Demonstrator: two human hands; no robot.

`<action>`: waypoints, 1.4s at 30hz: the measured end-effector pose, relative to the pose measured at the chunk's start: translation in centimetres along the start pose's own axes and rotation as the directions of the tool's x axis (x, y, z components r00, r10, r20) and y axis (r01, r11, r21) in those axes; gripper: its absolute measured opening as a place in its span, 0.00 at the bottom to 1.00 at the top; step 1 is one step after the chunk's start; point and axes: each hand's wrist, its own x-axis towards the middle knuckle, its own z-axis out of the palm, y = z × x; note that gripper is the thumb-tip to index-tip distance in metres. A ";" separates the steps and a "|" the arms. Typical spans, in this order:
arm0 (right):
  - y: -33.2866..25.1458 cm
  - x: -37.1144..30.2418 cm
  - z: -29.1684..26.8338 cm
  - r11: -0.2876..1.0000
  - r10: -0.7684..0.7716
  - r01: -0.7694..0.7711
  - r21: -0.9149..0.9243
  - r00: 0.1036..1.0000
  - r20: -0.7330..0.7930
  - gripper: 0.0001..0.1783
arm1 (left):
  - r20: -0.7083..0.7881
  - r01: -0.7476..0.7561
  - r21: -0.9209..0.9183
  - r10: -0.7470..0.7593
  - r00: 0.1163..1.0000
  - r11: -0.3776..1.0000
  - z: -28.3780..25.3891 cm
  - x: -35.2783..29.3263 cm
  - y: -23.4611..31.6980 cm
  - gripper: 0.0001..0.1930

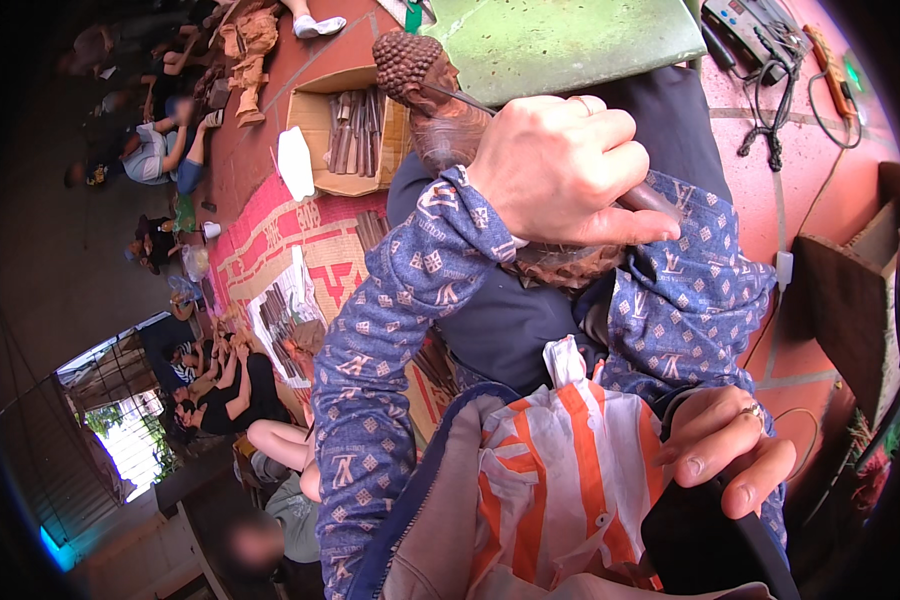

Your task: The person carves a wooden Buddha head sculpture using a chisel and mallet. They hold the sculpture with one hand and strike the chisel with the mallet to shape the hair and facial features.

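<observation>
Across my lap lies a carved dark wooden statue [448, 138] with a knobbly curled-hair head; my forearm and hand hide much of its body. My left hand [562, 168] is closed round a carving chisel [658, 198], its brown handle end sticking out by the thumb. The chisel's thin shaft runs toward the statue's face. At the lower right, close to my chest, my right hand [725, 440] has its fingers bent and apart, over a black object [705, 540] whose kind I cannot make out. I cannot tell whether they touch.
A cardboard box [395, 140] of chisels stands left, with more chisels [288, 318] on printed cardboard below. A green board [570, 40] lies ahead. At right are a control box [755, 38], a power strip [828, 65] with cables, and a wooden box [850, 270]. People sit farther left.
</observation>
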 end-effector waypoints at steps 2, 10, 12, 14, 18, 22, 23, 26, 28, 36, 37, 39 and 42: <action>-0.1 0.0 -0.1 1.000 0.002 -0.002 0.001 1.000 0.005 0.15 | -0.001 0.017 -0.003 -0.017 1.000 1.000 0.0 -0.1 0.1 0.25; 0.1 0.1 0.0 1.000 -0.019 0.019 0.010 1.000 -0.006 0.16 | 0.046 -0.031 -0.015 0.032 0.998 0.999 0.4 -0.3 0.5 0.20; 0.1 0.0 -0.1 1.000 -0.027 0.027 0.011 1.000 -0.003 0.16 | 0.064 -0.013 -0.007 0.014 0.998 1.000 0.4 -0.7 0.5 0.18; 0.1 0.0 -0.1 0.999 -0.031 0.031 0.008 0.999 -0.005 0.16 | 0.081 -0.002 -0.003 0.002 0.997 1.000 0.3 -0.8 0.5 0.17; 0.0 0.0 -0.1 1.000 -0.030 0.030 -0.009 1.000 -0.009 0.16 | 0.087 0.001 0.001 -0.001 0.996 1.000 0.4 -0.9 0.5 0.17; -0.1 0.1 -0.1 0.999 -0.025 0.025 -0.022 1.000 -0.006 0.15 | 0.087 0.009 0.020 -0.011 0.996 1.000 0.3 -1.0 0.5 0.16; -0.1 0.1 0.0 0.999 -0.024 0.024 -0.024 1.000 -0.008 0.15 | 0.086 0.009 0.018 -0.011 0.996 1.000 0.3 -1.0 0.5 0.16; 0.0 0.1 0.0 1.000 -0.023 0.022 -0.016 1.000 -0.014 0.15 | 0.085 0.008 0.011 -0.009 0.996 1.000 0.3 -1.1 0.4 0.16; 0.0 0.1 0.0 1.000 -0.020 0.020 -0.005 1.000 -0.008 0.16 | 0.086 0.004 0.005 -0.004 0.996 1.000 0.3 -1.1 0.3 0.16; -0.2 0.2 0.1 1.000 -0.013 0.013 -0.018 1.000 -0.014 0.16 | 0.087 0.002 0.003 -0.002 0.996 1.000 0.3 -1.1 0.3 0.15; -0.3 0.2 0.2 1.000 -0.009 0.009 -0.022 1.000 -0.016 0.16 | 0.085 0.002 0.003 -0.002 0.996 1.000 0.2 -1.1 0.3 0.15; -0.2 0.3 0.1 1.000 -0.011 0.010 -0.026 1.000 -0.008 0.16 | 0.103 -0.005 -0.002 0.005 0.995 1.000 0.2 -1.3 0.2 0.15; -0.2 0.2 0.0 1.000 -0.015 0.015 -0.015 1.000 0.001 0.16 | 0.207 -0.002 -0.020 0.006 0.978 1.000 0.0 -2.5 0.2 0.16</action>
